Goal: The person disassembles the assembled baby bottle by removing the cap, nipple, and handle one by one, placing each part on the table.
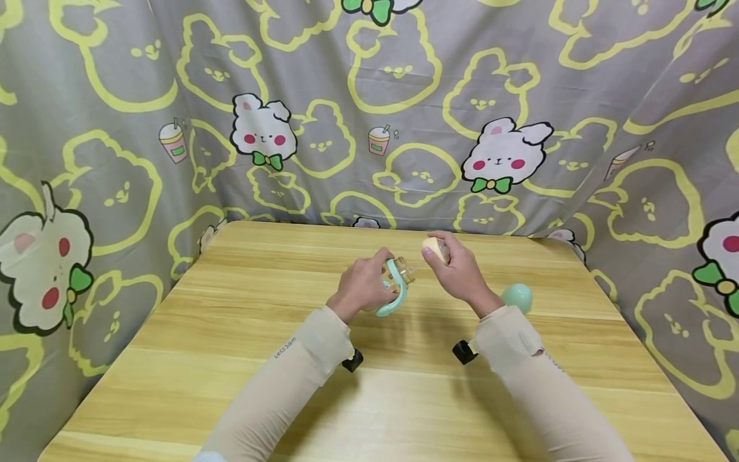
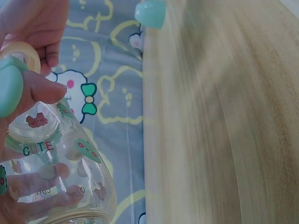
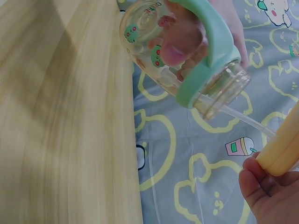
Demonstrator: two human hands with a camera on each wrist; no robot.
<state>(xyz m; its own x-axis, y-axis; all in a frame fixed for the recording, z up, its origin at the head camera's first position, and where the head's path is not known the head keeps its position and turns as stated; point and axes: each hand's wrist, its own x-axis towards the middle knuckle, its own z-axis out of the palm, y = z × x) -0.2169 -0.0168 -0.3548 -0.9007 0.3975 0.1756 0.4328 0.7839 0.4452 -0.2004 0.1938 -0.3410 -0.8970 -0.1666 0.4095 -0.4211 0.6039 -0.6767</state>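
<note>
My left hand (image 1: 360, 282) grips a clear baby bottle (image 3: 149, 58) printed with small cartoon faces, tilted above the table. A mint-green handle ring (image 3: 222, 39) sits round its neck, and the mouth is uncovered, facing my right hand (image 1: 464, 276). Between thumb and fingers, that hand holds a cream-yellow bottle lid (image 3: 282, 149). From the lid a thin translucent straw (image 3: 246, 121) runs down through the bottle's neck, its lower part inside. The lid stands apart from the rim. In the left wrist view, lettering reading CUTE shows on the bottle wall.
A mint-green domed cap (image 1: 518, 297) stands on the wooden table (image 1: 231, 359), right of my right wrist. Black camera blocks (image 1: 464, 351) jut from both wrists over the tabletop. A grey cartoon-print curtain (image 1: 323, 77) rises behind the table and along its sides.
</note>
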